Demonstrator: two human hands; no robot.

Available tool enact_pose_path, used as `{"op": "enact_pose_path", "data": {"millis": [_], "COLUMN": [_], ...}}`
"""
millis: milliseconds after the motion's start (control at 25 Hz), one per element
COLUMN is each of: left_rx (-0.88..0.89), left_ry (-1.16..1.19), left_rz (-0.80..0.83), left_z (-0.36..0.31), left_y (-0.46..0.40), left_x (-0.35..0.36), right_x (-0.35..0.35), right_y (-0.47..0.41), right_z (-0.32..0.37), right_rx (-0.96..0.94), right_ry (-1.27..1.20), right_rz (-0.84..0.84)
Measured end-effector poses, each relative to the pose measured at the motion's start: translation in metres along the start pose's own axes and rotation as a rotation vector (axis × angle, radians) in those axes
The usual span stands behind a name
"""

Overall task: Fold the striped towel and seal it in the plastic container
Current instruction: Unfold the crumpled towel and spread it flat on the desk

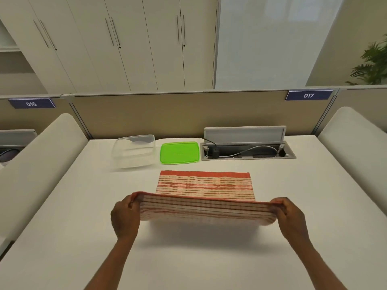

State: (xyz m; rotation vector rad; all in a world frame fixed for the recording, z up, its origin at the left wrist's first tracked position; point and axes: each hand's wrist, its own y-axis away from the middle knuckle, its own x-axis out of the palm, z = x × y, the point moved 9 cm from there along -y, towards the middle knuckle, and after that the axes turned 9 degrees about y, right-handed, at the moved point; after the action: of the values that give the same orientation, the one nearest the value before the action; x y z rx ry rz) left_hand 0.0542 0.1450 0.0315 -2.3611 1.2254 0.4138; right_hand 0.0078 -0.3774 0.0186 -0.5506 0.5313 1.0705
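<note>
The red-and-cream striped towel (205,186) lies in the middle of the white table, its far half flat. Its near edge is lifted off the table and held taut. My left hand (125,216) pinches the near left corner and my right hand (291,217) pinches the near right corner. A clear plastic container (135,151) stands empty at the back, left of centre. Its green lid (179,153) lies flat on the table just to the right of it, apart from the towel.
An open cable hatch (247,150) with a raised flap and cords sits at the back right of the white table (62,227). A beige divider panel (178,114) closes the far side. Padded white dividers (41,164) flank both sides.
</note>
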Motion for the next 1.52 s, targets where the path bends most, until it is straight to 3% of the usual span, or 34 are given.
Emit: {"op": "enact_pose_path", "data": {"millis": [560,1040,1280,1520], "left_rx": [-0.146,-0.292,-0.371,-0.339], "left_ry": [-0.136,-0.141,-0.121,-0.137], "left_rz": [0.364,0.413,0.361,0.341], "left_z": [0.028,0.070,0.084,0.077], "left_y": [-0.093,-0.145,-0.143,-0.150], "left_x": [0.111,0.191,0.197,0.200], "right_x": [0.052,0.116,0.132,0.132], "right_y": [-0.094,-0.172,-0.174,-0.179], "right_z": [-0.011,-0.051,-0.065,-0.066], "right_rx": [0.162,0.283,0.334,0.335], "right_ry": [0.192,0.262,0.296,0.309], "right_rz": [-0.004,0.083,0.082,0.076]}}
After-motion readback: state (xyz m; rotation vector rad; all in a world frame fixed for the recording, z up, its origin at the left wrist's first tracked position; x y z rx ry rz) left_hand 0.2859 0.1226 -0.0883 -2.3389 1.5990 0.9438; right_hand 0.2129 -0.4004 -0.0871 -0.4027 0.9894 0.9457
